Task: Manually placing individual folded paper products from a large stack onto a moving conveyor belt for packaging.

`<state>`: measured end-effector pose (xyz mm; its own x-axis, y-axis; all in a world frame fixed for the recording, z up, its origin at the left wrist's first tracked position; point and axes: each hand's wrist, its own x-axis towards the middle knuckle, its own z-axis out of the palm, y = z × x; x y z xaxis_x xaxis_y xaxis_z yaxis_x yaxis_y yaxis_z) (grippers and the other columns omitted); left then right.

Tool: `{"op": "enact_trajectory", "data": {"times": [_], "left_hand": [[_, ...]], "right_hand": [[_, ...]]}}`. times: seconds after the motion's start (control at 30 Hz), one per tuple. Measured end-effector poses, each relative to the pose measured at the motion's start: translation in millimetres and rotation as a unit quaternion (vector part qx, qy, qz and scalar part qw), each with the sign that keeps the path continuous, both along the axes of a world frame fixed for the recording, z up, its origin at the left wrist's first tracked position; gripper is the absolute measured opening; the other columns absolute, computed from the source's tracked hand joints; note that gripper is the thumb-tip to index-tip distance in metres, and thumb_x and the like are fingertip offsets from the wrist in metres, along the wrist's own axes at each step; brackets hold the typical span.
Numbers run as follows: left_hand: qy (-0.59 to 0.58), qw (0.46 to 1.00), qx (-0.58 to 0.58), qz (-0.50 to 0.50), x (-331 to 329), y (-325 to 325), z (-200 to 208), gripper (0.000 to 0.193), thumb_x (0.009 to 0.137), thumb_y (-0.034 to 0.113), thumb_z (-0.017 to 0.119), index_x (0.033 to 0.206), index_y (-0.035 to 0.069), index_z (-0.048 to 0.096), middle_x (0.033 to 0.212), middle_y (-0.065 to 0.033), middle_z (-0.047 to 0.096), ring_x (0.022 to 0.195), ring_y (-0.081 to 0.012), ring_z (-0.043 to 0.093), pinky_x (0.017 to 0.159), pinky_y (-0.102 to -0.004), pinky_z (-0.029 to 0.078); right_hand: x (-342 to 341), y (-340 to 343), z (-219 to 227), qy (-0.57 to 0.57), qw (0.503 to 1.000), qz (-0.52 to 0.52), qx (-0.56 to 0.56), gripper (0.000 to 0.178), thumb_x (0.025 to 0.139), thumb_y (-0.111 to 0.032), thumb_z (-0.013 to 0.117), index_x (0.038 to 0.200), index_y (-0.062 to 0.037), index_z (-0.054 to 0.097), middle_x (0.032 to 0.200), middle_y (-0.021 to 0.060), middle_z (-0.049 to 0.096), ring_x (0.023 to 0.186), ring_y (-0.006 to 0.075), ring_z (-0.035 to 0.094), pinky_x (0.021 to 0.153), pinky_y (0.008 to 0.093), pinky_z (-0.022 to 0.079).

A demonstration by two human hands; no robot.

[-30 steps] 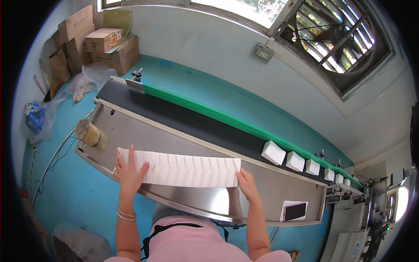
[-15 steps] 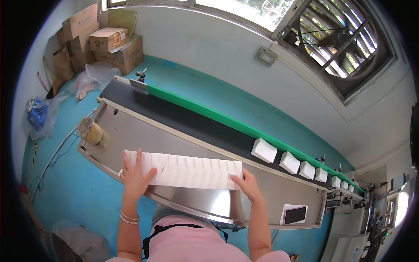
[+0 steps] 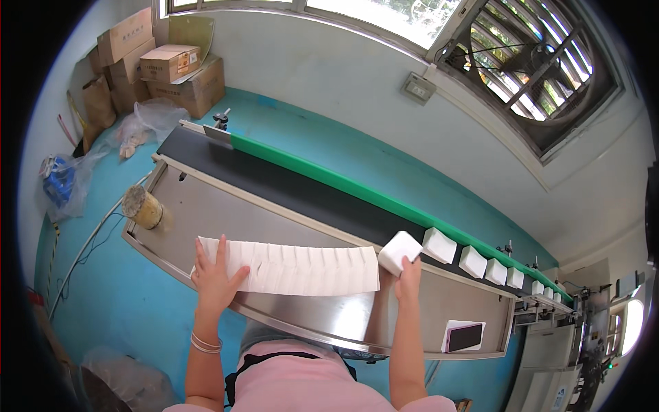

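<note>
A long row of white folded paper stacks (image 3: 309,270), which look like tissues or napkins, lies packed side by side on the steel table (image 3: 268,319). At the row's left end rests my left hand (image 3: 215,276), fingers stretched and spread over the paper, thumb apart. Just beyond the right end, my right hand (image 3: 408,276) pinches one separate white paper stack (image 3: 399,252) by its lower right side. That stack is tilted at the near edge of the black conveyor belt (image 3: 302,185). More white stacks (image 3: 439,245) stand spaced along the belt against the green guide rail (image 3: 329,182).
A yellowish cylinder with a rough top (image 3: 143,207) stands at the table's left end. A phone (image 3: 465,337) lies on white paper at the right. Cardboard boxes (image 3: 182,86) are piled at the far left. Machinery (image 3: 583,343) stands beyond the belt's right end.
My right hand has left the row's right end and moved right and up to the belt, with one paper stack in it. Stacks on the belt have shifted right. My left hand has barely moved.
</note>
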<state>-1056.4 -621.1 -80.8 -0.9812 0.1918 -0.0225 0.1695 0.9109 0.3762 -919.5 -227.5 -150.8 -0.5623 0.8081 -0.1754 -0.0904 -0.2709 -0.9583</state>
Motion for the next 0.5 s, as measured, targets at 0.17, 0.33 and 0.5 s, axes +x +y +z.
{"op": "enact_trajectory", "data": {"times": [0.17, 0.33, 0.5], "left_hand": [[-0.017, 1.0, 0.005, -0.01, 8.3, -5.8, 2.3, 0.08, 0.077, 0.046, 0.065, 0.143, 0.018, 0.029, 0.145, -0.0302, 0.008, 0.131, -0.0451, 0.023, 0.099, -0.0553, 0.028], [-0.001, 0.999, 0.025, -0.046, 9.8, 1.7, 9.7, 0.08, 0.076, 0.045, 0.067, 0.142, 0.017, 0.03, 0.145, -0.0308, 0.008, 0.13, -0.0465, 0.024, 0.099, -0.0543, 0.029], [-0.002, 0.999, -0.004, -0.035, 9.1, 1.2, 11.9, 0.081, 0.076, 0.045, 0.067, 0.142, 0.017, 0.03, 0.145, -0.0313, 0.008, 0.129, -0.0465, 0.025, 0.099, -0.0533, 0.029]], "right_hand": [[-7.0, -50.1, 45.8, -0.259, 0.95, 0.173, 0.026, 0.041, 0.09, -0.02, 0.054, 0.125, -0.0015, 0.047, 0.112, 0.0118, 0.059, 0.097, 0.0207, 0.057, 0.081, 0.0333, 0.046], [3.3, -66.6, 45.9, -0.216, 0.905, 0.291, 0.222, 0.031, 0.089, -0.02, 0.055, 0.113, 0.0006, 0.058, 0.099, 0.0061, 0.064, 0.088, 0.0128, 0.057, 0.081, 0.0267, 0.045], [-0.2, -62.6, 45.9, -0.177, 0.922, 0.294, 0.179, 0.037, 0.087, -0.008, 0.054, 0.123, 0.0011, 0.051, 0.109, 0.0093, 0.06, 0.102, 0.0149, 0.054, 0.087, 0.0281, 0.044]]}}
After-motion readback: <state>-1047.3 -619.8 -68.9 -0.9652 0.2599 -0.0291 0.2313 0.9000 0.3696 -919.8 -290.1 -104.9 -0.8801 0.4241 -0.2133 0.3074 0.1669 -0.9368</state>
